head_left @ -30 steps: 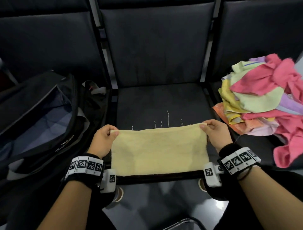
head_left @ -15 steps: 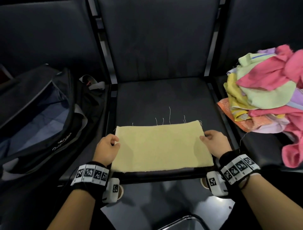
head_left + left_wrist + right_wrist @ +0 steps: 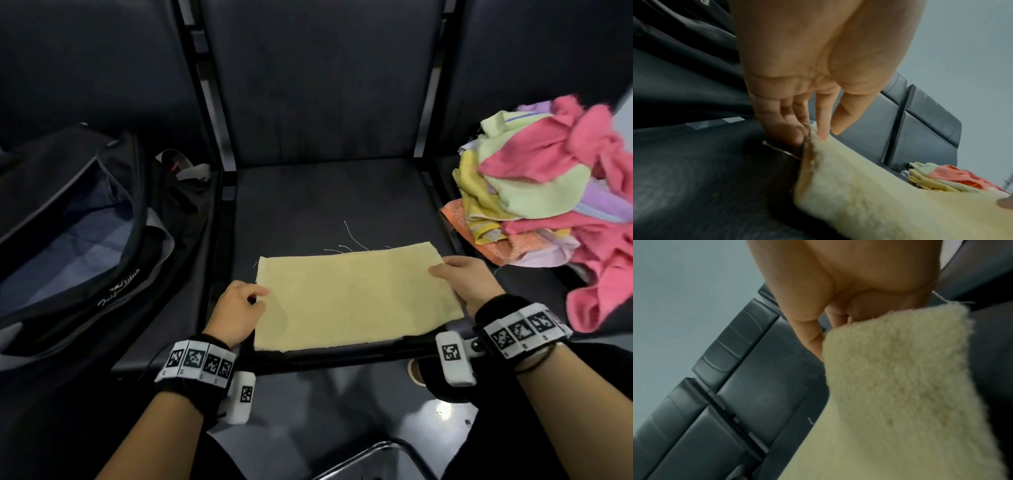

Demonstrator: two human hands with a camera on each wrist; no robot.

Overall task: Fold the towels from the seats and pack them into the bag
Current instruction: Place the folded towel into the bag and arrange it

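The towel, held up a second ago, now lies flat at the seat's six o'clock, left hand and right hand pinching its ends, ready for another fold

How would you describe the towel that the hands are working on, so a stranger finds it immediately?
Find the middle seat of the dark row. A pale yellow towel lies flat on its front part. Unlike the crumpled colourful pile on the next seat, it is a smooth rectangle with loose threads.
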